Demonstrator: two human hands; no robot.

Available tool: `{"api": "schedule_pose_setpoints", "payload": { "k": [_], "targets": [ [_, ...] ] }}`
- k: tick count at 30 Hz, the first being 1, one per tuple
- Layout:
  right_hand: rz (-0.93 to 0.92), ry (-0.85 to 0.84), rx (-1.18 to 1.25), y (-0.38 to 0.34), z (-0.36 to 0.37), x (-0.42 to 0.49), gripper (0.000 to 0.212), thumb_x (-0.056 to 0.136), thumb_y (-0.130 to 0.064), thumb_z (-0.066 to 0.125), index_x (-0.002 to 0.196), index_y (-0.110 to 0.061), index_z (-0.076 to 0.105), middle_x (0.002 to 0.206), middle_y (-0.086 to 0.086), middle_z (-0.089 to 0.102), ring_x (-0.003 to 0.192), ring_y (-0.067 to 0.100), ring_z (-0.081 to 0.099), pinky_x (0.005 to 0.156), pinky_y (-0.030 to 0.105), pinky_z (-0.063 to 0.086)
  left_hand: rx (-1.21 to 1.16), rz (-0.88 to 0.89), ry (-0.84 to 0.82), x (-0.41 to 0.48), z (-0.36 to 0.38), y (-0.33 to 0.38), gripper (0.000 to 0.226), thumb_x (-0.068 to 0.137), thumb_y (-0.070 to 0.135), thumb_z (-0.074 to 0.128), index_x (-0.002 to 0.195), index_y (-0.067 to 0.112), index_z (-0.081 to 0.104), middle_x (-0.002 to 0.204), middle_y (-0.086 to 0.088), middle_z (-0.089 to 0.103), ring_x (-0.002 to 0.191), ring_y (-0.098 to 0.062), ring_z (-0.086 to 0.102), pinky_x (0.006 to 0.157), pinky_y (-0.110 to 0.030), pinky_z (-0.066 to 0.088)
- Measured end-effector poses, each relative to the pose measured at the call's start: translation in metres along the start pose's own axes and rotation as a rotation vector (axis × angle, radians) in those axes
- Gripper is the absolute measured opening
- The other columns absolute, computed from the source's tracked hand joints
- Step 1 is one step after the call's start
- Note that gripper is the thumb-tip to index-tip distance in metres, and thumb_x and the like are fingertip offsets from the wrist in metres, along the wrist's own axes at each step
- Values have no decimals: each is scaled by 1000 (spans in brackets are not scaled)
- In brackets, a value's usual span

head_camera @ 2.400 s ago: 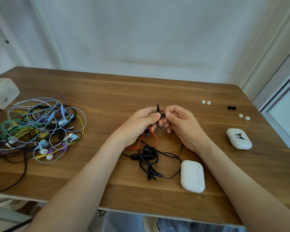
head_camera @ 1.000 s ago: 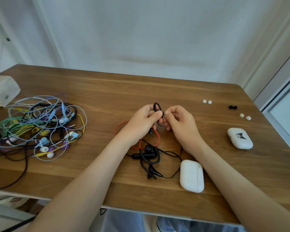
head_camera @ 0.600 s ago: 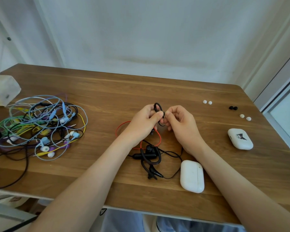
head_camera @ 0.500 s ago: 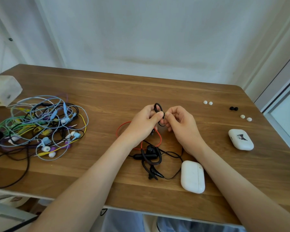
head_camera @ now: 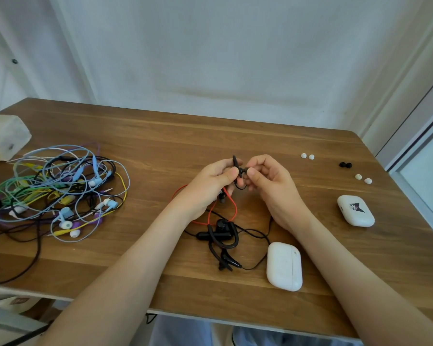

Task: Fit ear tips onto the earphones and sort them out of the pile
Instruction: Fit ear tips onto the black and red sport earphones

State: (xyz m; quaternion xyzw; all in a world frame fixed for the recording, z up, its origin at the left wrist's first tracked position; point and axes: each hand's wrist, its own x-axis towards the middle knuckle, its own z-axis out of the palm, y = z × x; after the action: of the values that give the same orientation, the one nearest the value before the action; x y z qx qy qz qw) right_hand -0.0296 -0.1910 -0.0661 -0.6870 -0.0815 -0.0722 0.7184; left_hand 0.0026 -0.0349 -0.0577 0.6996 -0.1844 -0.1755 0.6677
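Head view: a wide stretch of worktop (head_camera: 185, 136) runs from the hands to the far edge at 12 o'clock, under a white wall (head_camera: 223, 58). Both forearms reach in over the near edge. Left hand (head_camera: 210, 186) and right hand (head_camera: 273, 188) meet at centre, each grip a thumb-and-finger pinch on a black earphone (head_camera: 236, 168). Its red cable (head_camera: 231, 208) trails toward 6 o'clock, where a second ear hook (head_camera: 220, 238) lies near a white case (head_camera: 284, 265). The pile (head_camera: 58, 191) sits at 9 o'clock. Loose tips (head_camera: 307, 156) lie at 2 o'clock, a printed case (head_camera: 355, 210) at 3.
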Motion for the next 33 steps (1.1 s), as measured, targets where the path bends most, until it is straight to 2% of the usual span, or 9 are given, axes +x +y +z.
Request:
{"api": "schedule_pose_setpoints", "payload": {
  "k": [7, 15, 18, 24, 30, 33],
  "targets": [
    [47, -29, 105, 1, -2, 4, 21, 97, 3, 43, 91, -9, 60, 72, -1, 64, 69, 10, 56, 64, 19, 46, 7, 0, -9, 1, -1, -2, 31, 102, 16, 43, 131, 9, 51, 71, 10, 61, 53, -3, 48, 48, -18, 36],
    [122, -104, 269, -1, -5, 5, 8, 88, -5, 53, 93, -3, 59, 71, 4, 64, 67, 10, 59, 64, 18, 49, 30, 7, -32, 1, -3, -2, 31, 102, 17, 42, 130, 9, 53, 71, 9, 59, 56, -4, 48, 52, -18, 37],
    [144, -101, 294, 0, -5, 5, 9, 85, -8, 55, 91, -3, 60, 71, 6, 63, 66, 10, 58, 63, 18, 49, 40, 9, -44, 0, -4, -1, 31, 102, 16, 41, 130, 8, 53, 73, 7, 57, 56, -3, 47, 53, -15, 38],
    [156, -89, 290, 0, -5, 5, 12, 93, -1, 48, 90, -4, 60, 69, 3, 63, 65, 9, 57, 62, 18, 49, 47, 15, -60, 0, -4, -1, 29, 103, 16, 40, 128, 10, 54, 73, 7, 57, 55, -3, 46, 53, -15, 38],
    [129, -91, 262, 0, 0, 4, 16, 96, 0, 44, 90, -6, 57, 66, 1, 64, 65, 10, 56, 61, 18, 46, 21, 45, -92, -1, -3, 1, 22, 103, 14, 39, 112, 17, 59, 71, 6, 56, 53, -2, 45, 51, -12, 37],
    [106, -89, 221, 0, 1, 2, 15, 96, 1, 45, 90, -7, 57, 68, 3, 64, 66, 11, 56, 62, 19, 46, 21, 35, -83, -1, -3, 1, 24, 103, 15, 39, 117, 15, 59, 69, 9, 57, 54, -3, 45, 50, -15, 36]
  ]
}}
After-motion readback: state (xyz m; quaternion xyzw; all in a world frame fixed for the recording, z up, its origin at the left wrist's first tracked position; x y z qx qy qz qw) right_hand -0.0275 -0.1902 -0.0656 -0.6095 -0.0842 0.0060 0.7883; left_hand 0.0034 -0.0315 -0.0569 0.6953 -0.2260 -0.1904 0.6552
